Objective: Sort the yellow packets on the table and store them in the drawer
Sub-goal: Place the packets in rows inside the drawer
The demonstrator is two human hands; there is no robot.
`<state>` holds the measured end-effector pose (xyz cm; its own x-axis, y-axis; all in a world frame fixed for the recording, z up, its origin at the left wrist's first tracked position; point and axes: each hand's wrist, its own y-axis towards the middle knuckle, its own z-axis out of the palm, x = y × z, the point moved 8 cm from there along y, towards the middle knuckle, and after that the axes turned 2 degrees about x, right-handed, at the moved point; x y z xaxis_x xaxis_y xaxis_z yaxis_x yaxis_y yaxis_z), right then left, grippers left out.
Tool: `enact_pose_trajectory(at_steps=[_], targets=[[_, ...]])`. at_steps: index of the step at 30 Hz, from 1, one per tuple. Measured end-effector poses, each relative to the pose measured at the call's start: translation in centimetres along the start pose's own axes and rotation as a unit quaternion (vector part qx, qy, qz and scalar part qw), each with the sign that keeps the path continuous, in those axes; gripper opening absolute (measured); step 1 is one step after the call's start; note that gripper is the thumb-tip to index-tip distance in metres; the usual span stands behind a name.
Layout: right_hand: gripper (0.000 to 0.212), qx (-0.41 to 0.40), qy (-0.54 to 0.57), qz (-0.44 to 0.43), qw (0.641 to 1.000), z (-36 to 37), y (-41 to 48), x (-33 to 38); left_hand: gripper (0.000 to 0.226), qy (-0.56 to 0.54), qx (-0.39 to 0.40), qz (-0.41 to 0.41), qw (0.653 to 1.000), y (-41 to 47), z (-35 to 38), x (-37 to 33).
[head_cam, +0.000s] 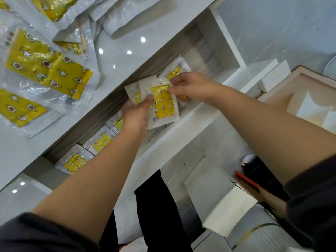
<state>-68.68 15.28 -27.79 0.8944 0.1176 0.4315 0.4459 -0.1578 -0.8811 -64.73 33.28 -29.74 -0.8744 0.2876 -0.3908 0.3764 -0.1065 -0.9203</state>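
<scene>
Over the open white drawer [183, 122], my left hand [136, 113] grips a small stack of yellow packets [163, 108] with star and flower prints. My right hand [190, 86] pinches the top edge of the front packet in that stack. Another packet [174, 72] lies in the drawer behind my right hand. More yellow packets lie in a row inside the drawer to the left [101, 141] [74, 163]. Several larger yellow packets [49, 70] lie on the white table [127, 33] at the upper left.
Silver-white pouches [120, 17] lie at the table's far side. Flat boxes [205, 51] fill the drawer's right end. On the floor stand a white box [225, 202], a ribbed grey bin [258, 231] and a wooden-edged crate [309, 99] to the right.
</scene>
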Motion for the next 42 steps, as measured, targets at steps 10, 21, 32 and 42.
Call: enact_pose_trajectory(at_steps=[10,21,32,42], targets=[[0.017,-0.189,-0.171,-0.039,0.966,-10.3,2.0,0.5,0.043,-0.018,0.000,-0.054,0.998,2.0,3.7,0.8],[0.039,-0.285,-0.382,-0.077,0.876,-8.9,2.2,2.1,0.013,-0.079,0.012,-0.084,0.993,2.4,3.8,1.2],[0.019,-0.177,-0.268,-0.011,0.947,-10.0,0.6,0.3,0.026,0.211,0.097,0.101,0.967,0.8,9.7,-3.5],[0.063,-0.286,-0.469,-0.063,0.833,-7.8,-0.6,1.6,0.075,0.836,0.110,0.337,0.419,1.5,13.0,-0.4]])
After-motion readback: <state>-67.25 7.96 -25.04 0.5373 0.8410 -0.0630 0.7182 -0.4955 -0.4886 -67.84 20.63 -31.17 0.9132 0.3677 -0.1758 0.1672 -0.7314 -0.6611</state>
